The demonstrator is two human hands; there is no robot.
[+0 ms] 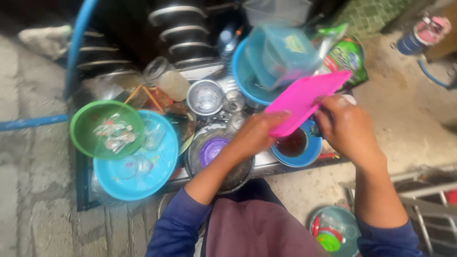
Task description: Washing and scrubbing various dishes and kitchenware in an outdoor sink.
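**Two hands on one pink board**

One pink cutting board (304,101), tilted, is held above one small blue bowl (296,148) of dark liquid. Left hand (256,133) has its fingers closed on the lower edge; right hand (343,124) grips the right side. Nearby: one green basin (81,138) and two blue basins (162,176) (243,76).

The whole frame is blurred. The right hand (346,127) covers the right end of the pink board (304,100), and what its fingers grip there cannot be told. The board hides part of the blue bowl (299,153). Contents of the green bowl (85,124), left of centre, are unreadable. The basin (350,221) at the lower right is cut by the bottom edge.
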